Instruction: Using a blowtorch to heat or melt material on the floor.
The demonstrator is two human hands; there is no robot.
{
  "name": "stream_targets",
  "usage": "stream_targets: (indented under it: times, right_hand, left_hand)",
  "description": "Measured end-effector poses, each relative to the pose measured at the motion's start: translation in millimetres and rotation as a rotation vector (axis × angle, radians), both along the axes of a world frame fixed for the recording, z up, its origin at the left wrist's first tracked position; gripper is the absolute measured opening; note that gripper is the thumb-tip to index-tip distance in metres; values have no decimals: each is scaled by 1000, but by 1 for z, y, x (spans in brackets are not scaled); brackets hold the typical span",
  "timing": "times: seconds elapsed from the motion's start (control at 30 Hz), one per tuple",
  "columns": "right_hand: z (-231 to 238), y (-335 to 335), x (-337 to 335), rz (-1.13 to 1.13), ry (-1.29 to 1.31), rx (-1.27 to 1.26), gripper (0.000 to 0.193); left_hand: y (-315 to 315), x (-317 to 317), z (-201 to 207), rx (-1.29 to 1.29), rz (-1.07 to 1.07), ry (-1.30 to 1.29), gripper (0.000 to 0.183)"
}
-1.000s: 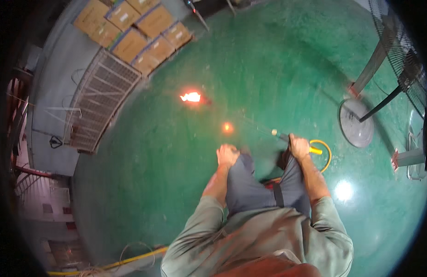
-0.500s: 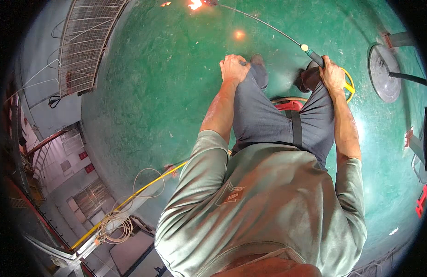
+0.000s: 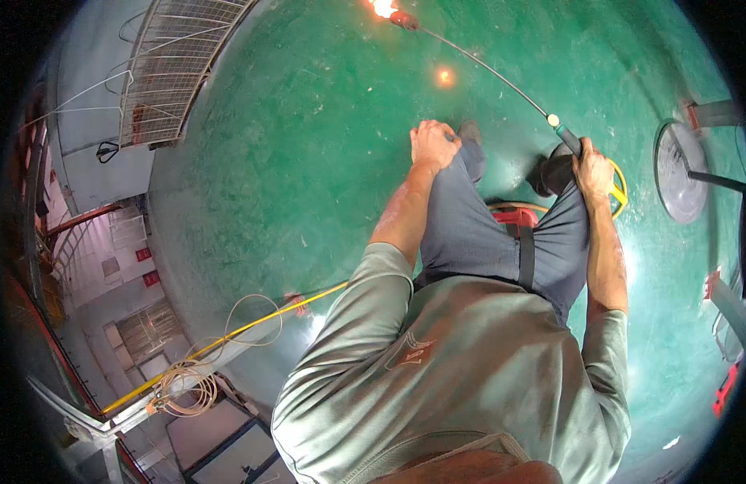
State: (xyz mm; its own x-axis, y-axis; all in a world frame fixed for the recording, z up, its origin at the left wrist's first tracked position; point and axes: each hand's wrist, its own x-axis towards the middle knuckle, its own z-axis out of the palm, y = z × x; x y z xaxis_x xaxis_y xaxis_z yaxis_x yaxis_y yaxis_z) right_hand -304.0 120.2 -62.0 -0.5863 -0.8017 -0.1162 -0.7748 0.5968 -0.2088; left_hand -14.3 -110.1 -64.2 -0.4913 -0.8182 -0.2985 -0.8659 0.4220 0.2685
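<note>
And here's the right hand, wrapped firmly round the dark grip of the torch, just by the right knee! From that fist the torch runs up and to the left, past a pale knob, along a thin, bowed rod and out to a dark reddish head near the top edge, above the green floor. And there's flame, bright, right at the head, partly cut off by the edge of the view! An orange glow shows below the rod. Behind the right hand, a yellow hose loops down beside the leg. Over to the left hand: it's draped over the left knee, fingers curled, with something dark at the fingertips, and whether it grasps anything, I cannot tell. Between the thighs sits a red piece, with a black strap lying below it. Out on the right stands a round grey base with a pole; away on the left, a mesh rack, and lower down, a coiled line beside a yellow pipe.
</note>
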Motion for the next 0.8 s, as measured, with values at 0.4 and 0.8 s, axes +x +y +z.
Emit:
stream_targets:
  times: [0.4,0.8]
  right_hand:
    - [2,4,3,-26,13,-31,26]
    - [3,7,4,-29,-8,-88,35]
  left_hand:
    - [-1,8,-10,-185,-126,88,26]
    - [2,4,-3,-104,-44,33,24]
